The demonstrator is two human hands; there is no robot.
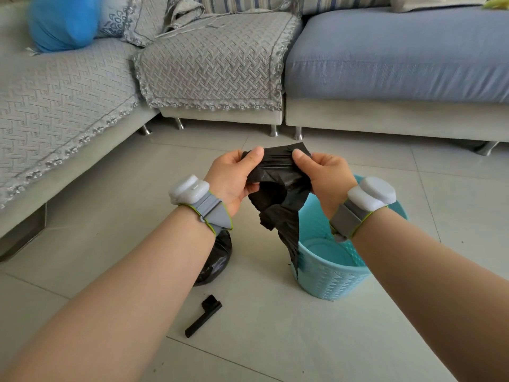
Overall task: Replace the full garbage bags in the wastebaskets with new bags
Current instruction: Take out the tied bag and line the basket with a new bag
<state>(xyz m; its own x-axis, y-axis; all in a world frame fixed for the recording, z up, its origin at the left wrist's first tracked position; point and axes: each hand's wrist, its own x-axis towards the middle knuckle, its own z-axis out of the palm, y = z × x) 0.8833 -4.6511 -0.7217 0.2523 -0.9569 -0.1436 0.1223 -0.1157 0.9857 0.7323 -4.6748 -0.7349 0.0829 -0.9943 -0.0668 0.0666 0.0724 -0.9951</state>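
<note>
The new black bag hangs crumpled above the turquoise wastebasket; thin, limp film, likely light and clingy, best taken at its mouth edge; left hand and right hand each pinch that bunched top; the full bag sits on the floor.

**Camera setup: single head cam**

One wide-angle view from the person's head, facing forward and tilted down. Both forearms run in from the bottom corners. The left hand and right hand sit close to the lens, mid-frame. Tiled floor fills the lower half, sofa the top. Straight lines bow toward the edges.
</note>
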